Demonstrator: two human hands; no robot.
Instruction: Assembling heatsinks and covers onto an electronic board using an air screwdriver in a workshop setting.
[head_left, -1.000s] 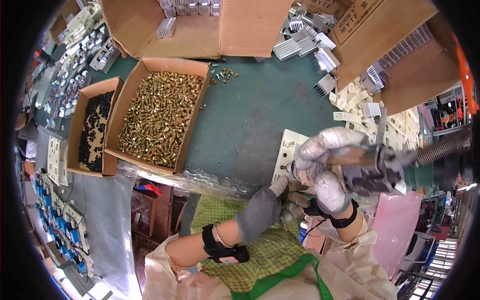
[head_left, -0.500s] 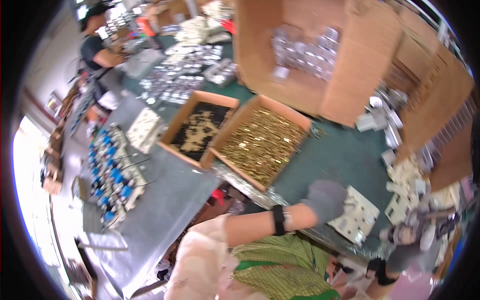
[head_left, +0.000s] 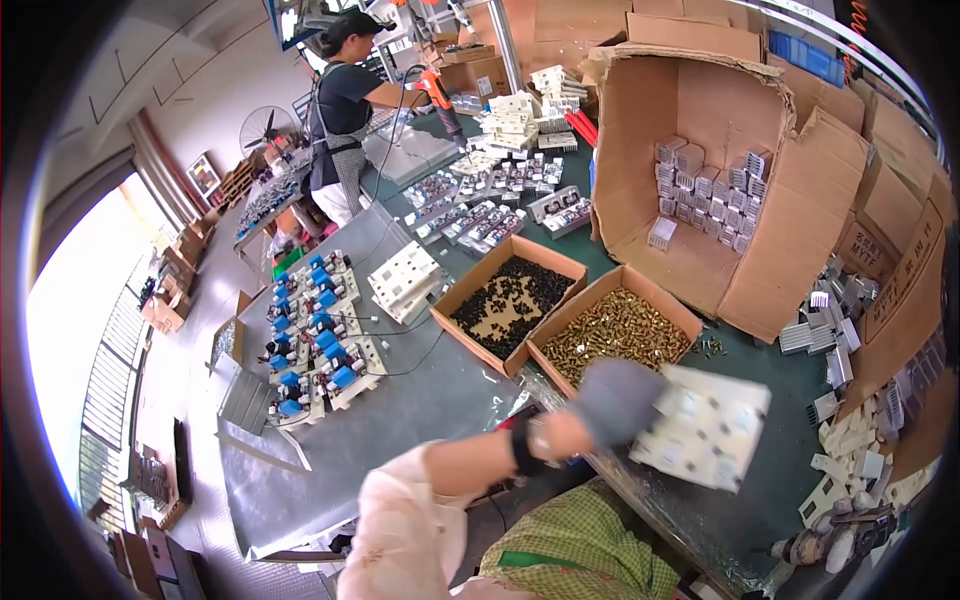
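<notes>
My left hand [head_left: 615, 400], in a grey glove with a black band on the wrist, grips the left edge of a square off-white plastic plate [head_left: 703, 428]. The fingers blur and partly hide behind the glove's back. Dark holes and paler pads dot the plate, which seems raised over the green tabletop. Just beyond the hand is a cardboard tray of small brass-coloured parts [head_left: 628, 325]. Beside it lies another tray with small black parts [head_left: 520, 290]. My right hand is out of view.
A large carton [head_left: 640, 150] holds stacked silvery blocks. At right are loose metal blocks [head_left: 825, 325], white plastic pieces [head_left: 835, 455] and a taped tool [head_left: 835, 535]. Blue-topped assemblies [head_left: 325, 330] and stacked white plates [head_left: 405, 280] sit left. A person [head_left: 345, 120] works near an orange power tool [head_left: 437, 92].
The view has swung left. My left hand and the plate have moved left over the table, closer to the brass parts. My right hand has gone from the lower right.
</notes>
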